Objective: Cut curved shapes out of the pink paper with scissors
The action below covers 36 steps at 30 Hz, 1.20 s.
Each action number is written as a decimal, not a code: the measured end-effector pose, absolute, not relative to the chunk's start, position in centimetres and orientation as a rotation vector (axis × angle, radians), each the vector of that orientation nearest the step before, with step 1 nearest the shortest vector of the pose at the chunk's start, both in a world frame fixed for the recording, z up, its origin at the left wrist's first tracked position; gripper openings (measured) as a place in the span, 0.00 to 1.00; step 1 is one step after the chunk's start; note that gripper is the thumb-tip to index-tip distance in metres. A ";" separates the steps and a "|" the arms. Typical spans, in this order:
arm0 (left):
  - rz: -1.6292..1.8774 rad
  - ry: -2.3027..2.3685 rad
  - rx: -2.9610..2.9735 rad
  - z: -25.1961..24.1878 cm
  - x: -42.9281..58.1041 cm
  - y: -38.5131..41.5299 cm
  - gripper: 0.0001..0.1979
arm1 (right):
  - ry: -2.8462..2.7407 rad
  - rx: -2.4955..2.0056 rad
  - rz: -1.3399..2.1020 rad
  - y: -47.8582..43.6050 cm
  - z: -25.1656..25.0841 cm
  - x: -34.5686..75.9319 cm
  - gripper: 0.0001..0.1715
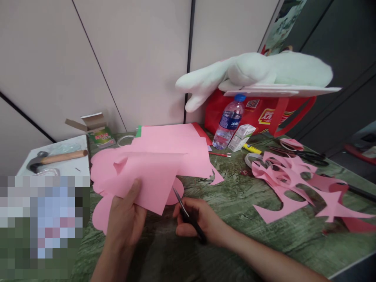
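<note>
My left hand [129,213] grips a sheet of pink paper [152,172], thumb on top and fingers beneath. The sheet is raised off the table and slightly curled, with one corner pointing down toward me. In my right hand [199,219] is a pair of scissors [188,215] with dark handles. Their blade tips reach the lower right edge of the sheet; whether they touch it, I cannot tell. Rounded pink paper cut-outs [101,211] lie below and left of my left hand. More pink sheets [176,137] lie behind, above some green and red paper.
Cut pink scraps [293,196] and a tape roll [252,160] lie at right. A water bottle [230,123], small white box [242,137] and red bag [252,109] topped by a white plush [264,72] stand behind. A hammer [61,156] rests on a white board at left.
</note>
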<state>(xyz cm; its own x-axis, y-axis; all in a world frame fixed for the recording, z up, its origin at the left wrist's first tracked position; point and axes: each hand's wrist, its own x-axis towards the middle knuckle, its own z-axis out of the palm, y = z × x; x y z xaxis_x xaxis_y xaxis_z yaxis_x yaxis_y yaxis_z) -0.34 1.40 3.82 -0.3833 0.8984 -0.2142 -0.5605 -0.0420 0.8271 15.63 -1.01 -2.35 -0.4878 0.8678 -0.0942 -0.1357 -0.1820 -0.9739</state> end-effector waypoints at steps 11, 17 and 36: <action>1.529 1.135 0.569 2.3 1.1 0.4 0.12 | -1.307 -0.826 1.712 -1.0 -1.8 15.6 0.25; 1.450 1.321 0.892 1.1 0.8 0.1 0.21 | -1.243 -0.824 1.657 -0.7 -1.4 15.6 0.26; 1.375 1.594 0.927 0.9 1.2 -0.3 0.19 | -1.280 -0.890 1.611 -0.8 -1.3 15.7 0.28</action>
